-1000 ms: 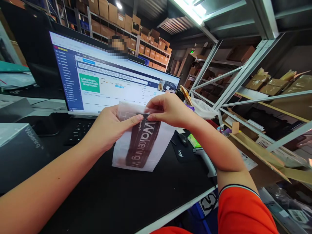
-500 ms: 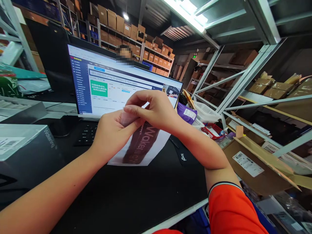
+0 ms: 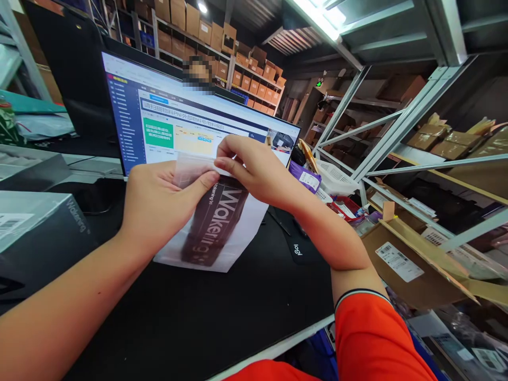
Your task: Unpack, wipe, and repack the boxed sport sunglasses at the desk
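Both hands pinch the top of a translucent white plastic bag [image 3: 242, 233], which hangs upright over the black desk mat in front of the monitor. Through its film shows a dark brown item [image 3: 214, 225] with "Wakening" in pale letters. My left hand [image 3: 159, 198] grips the bag's upper left part, thumb laid across the front. At the top edge, close to the left thumb, my right hand [image 3: 250, 169] is closed with thumb and fingertips together. The fingers behind the bag are hidden.
A lit monitor [image 3: 178, 124] stands behind the bag. On the left is a dark grey box [image 3: 43, 233] with a label. At right, an open cardboard box [image 3: 413, 259], a white basket [image 3: 337, 177] and a purple parcel [image 3: 305, 177] sit by metal shelving. A person's head [image 3: 198, 74] shows beyond the monitor.
My left hand has moved left, away from the right, and more of the bag's top and the printed item now shows. The view has shifted slightly.
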Tool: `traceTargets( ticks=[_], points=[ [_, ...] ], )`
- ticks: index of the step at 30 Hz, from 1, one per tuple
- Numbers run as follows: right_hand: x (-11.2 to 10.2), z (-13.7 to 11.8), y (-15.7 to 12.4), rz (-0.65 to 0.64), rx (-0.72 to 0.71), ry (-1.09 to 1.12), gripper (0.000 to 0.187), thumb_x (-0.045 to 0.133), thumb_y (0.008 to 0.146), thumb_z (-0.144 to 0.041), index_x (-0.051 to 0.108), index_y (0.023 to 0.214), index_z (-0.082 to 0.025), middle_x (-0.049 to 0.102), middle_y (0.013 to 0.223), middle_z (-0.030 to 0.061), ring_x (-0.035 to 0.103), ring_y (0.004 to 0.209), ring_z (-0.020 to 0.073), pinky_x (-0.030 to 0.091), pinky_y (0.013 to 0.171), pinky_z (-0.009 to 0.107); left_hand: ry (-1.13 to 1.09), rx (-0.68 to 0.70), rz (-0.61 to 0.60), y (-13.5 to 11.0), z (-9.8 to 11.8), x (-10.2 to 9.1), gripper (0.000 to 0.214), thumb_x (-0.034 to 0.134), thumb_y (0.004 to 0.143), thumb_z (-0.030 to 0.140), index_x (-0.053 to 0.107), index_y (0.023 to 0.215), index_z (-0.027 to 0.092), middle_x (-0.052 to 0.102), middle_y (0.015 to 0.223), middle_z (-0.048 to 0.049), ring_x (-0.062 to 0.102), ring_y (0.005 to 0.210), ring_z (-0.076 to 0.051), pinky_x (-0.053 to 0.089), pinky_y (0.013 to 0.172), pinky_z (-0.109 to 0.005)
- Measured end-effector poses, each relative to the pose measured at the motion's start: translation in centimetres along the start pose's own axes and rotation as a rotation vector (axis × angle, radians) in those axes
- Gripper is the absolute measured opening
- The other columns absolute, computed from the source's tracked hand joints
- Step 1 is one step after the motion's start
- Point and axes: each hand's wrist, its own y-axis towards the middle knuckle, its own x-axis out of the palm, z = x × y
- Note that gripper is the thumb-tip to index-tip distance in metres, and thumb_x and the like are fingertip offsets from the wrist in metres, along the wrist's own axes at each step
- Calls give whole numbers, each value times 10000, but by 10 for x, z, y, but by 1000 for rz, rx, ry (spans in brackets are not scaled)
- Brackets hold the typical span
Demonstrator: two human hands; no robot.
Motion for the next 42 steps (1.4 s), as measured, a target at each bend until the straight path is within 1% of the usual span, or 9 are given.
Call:
traceTargets(
  ticks=[11,15,19,24,29,32,34,36,42],
  points=[
    [-13,60,-37,-89,81,222,150,560,1047,-308,599,932,-220,665,854,-7,647,814,174,463,787,317,166,-28,110,-4,-13,-26,360,767,884,544,855,1132,298,825,1146,24,762,1180,-324,586,1058,-424],
    [-9,64,-44,67,43,127,178,616,1037,-358,658,1125,-209,721,1151,77,675,1023,232,511,913,380,311,71,130,4,-15,-22,493,664,939,639,857,1133,229,834,1082,-55,772,1108,-348,554,929,-402],
    [5,44,-36,109,-159,-21,518,768,915,-277,622,1411,-243,630,1475,111,555,1365,321,462,1121,464,439,350,53,5,-10,-10,494,556,1012,631,863,1060,246,832,1034,-75,778,1019,-283,483,816,-348],
    [27,31,-15,-113,-230,-41,228,596,938,-94,779,982,-222,765,1000,73,652,1055,272,500,969,420,444,266,-189,-17,1,-4,552,535,949,779,852,1047,338,822,980,-70,758,928,-284,521,857,-376],
    [60,87,-62,-22,-371,282,201,739,995,-352,821,820,-299,805,1065,76,633,1269,303,490,1144,510,167,167,-340,-45,-9,-48,694,555,775,986,820,1116,442,829,1078,11,769,1031,-302,598,971,-381],
    [88,133,-120,-48,-176,282,203,864,889,-401,833,707,-319,786,1280,99,530,1470,370,450,1208,599,299,-46,-420,-53,-45,-56,587,501,893,844,775,1193,421,822,1101,4,771,1011,-301,600,935,-398],
    [104,156,-156,-102,11,184,175,866,867,-265,842,698,-307,729,1431,93,461,1551,385,391,1255,639,484,-189,-564,-54,-82,-42,671,543,879,787,702,1341,327,789,1254,-75,745,1132,-358,585,990,-461],
    [113,171,-185,-154,188,70,202,812,843,-100,860,770,-282,672,1527,96,425,1590,377,322,1299,644,541,-132,-751,-58,-122,-20,810,523,847,772,628,1442,233,667,1490,-160,628,1369,-416,507,1149,-523],
    [83,202,-250,-54,689,-126,194,755,900,-158,832,1076,-185,674,1481,177,591,1429,308,408,1261,503,567,-141,-936,-76,-180,21,674,570,882,734,690,1271,197,724,1216,-225,673,1182,-504,540,939,-569]
  ],
)
